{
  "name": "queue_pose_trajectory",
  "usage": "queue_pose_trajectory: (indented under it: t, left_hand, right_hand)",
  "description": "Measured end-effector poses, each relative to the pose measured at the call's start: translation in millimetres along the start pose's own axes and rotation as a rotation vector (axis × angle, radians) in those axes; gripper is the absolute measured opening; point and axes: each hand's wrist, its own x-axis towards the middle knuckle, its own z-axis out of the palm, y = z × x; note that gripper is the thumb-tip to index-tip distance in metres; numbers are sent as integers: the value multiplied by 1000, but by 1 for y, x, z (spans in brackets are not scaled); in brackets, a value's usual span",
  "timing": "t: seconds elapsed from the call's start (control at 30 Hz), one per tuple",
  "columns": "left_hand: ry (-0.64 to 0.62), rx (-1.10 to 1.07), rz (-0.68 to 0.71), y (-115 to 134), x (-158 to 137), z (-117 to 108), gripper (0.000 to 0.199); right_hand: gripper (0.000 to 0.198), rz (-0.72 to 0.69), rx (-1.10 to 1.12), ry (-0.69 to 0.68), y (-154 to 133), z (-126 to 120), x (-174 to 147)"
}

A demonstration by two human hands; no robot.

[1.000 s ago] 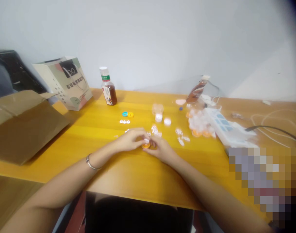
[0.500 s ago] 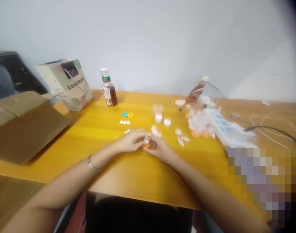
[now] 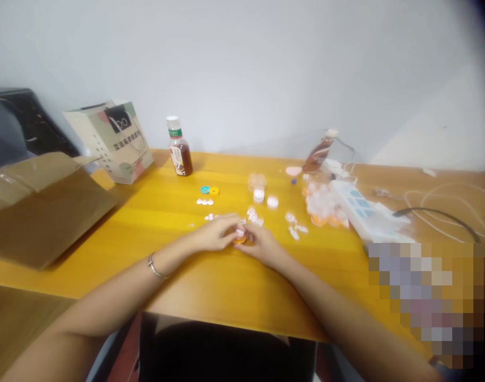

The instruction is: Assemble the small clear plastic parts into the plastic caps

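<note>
Near the middle of the table, both hands meet around a small round orange-and-white piece (image 3: 240, 240). My left hand (image 3: 218, 232) grips it from the left with thumb and fingers. From the right, my right hand (image 3: 262, 245) pinches the same piece; its fingertips are partly hidden. Just beyond the hands lie white patterned cut-out pieces (image 3: 253, 216). Two round white pieces, a stacked one (image 3: 259, 196) and a single one (image 3: 272, 202), stand farther back. A blue ring (image 3: 205, 190) and a yellow ring (image 3: 214, 191) lie behind three small white pieces (image 3: 205, 201).
At left are an open cardboard box (image 3: 47, 207) and a paper bag (image 3: 115, 143). A dark-drink bottle (image 3: 180, 151) stands at the back; another bottle (image 3: 319, 154) leans at right. A bag of orange-and-white pieces (image 3: 326, 204), a white-and-blue box (image 3: 360, 204) and cables (image 3: 445, 209) lie right.
The view has shifted slightly. Both hands stay around the small orange-and-white piece with almost the same grip; nothing else on the table has visibly moved.
</note>
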Motion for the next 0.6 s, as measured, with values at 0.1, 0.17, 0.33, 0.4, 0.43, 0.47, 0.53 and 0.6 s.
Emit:
queue_pose_trajectory:
  t: [0.1,0.17,0.33,0.4,0.43,0.47,0.53,0.6]
  left_hand:
    - [39,-36,0,1,0,0,13]
    - [103,-68,-10,2,1,0,14]
    - [210,-232,-77,0,5,0,25]
    - [289,-265,-129,-7,12,-1,33]
    - [336,-238,-144,-12,17,-3,35]
    - [380,-179,-144,-18,24,-5,35]
    - [375,5,-117,-33,42,-10,35]
    - [282,196,-129,-48,65,-13,37]
  right_hand:
    - [17,58,139,16,-2,0,0]
    - [22,143,341,1,-5,-1,0]
    - [36,333,804,-40,-12,-5,2]
    - [37,386,872,-12,-12,-5,3]
    - [38,403,897,4,-11,-5,3]
    - [39,414,917,14,-10,-4,4]
    - [41,417,939,8,-8,-3,4]
    - [42,412,941,-5,-7,-2,4]
